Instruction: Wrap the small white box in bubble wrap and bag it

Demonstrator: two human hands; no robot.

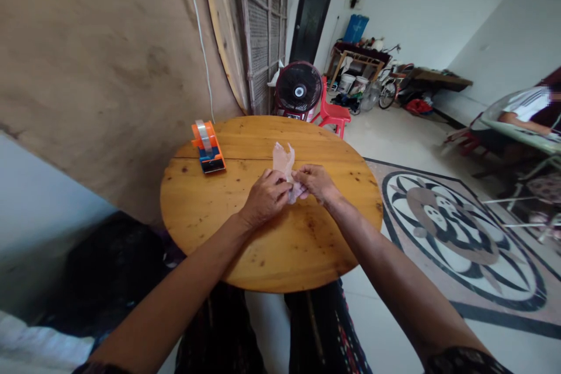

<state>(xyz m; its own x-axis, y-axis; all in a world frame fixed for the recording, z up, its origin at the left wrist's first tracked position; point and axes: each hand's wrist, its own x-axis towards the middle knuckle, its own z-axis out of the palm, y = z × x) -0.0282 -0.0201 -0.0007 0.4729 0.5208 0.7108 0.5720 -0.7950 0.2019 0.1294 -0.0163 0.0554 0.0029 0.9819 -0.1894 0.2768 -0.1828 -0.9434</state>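
Film [280, 158], crumpled, pale-pink & apparently plastic, is pinched b/w left grip [267, 193] & right grip [315, 183], over mid round yellow-brown wooden table [249, 251] (contact unclear). Could be torn if tugged unevenly, or poss. dropped if both pinches are loosened.

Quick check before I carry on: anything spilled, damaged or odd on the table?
Nothing looks spilled. The table has a thin dark line at far left, perhaps a seam or crack. The pale film pinched by the left hand and right hand looks crumpled.
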